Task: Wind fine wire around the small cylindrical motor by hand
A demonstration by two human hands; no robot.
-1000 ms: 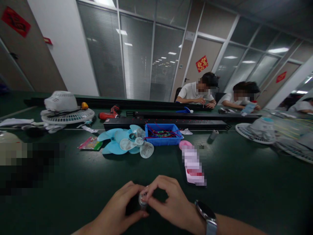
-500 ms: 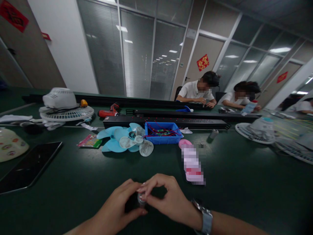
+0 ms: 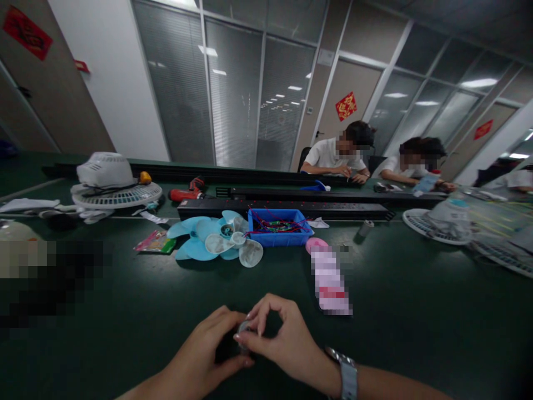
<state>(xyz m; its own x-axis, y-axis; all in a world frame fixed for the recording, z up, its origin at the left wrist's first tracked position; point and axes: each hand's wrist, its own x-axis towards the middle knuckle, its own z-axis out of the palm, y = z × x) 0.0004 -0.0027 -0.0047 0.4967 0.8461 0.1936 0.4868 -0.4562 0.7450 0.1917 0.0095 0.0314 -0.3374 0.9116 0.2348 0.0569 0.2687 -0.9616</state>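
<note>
Close to me, low in the head view, both hands meet at a small grey metal cylinder (image 3: 242,329). My left hand (image 3: 204,345) curls round it from the left, fingers on the far side and thumb on the near side. Thumb and fingertips of my right hand (image 3: 287,336) are pinched at its top end. Fingers cover much of the cylinder, so its exact kind does not show. A grey watch (image 3: 347,373) circles my right wrist.
Ahead lie blue fan blades (image 3: 204,236), a blue bin (image 3: 280,238) of wires, and a pink item (image 3: 331,283), partly blurred. Black strips (image 3: 287,210) cross the table behind them. Fan housings (image 3: 106,172) stand left and right. Two people (image 3: 333,155) sit across.
My right thumb and fingertips have shifted slightly on the top of the cylinder. The cylinder looks a little more tilted. The view has moved slightly, and other things keep their places.
</note>
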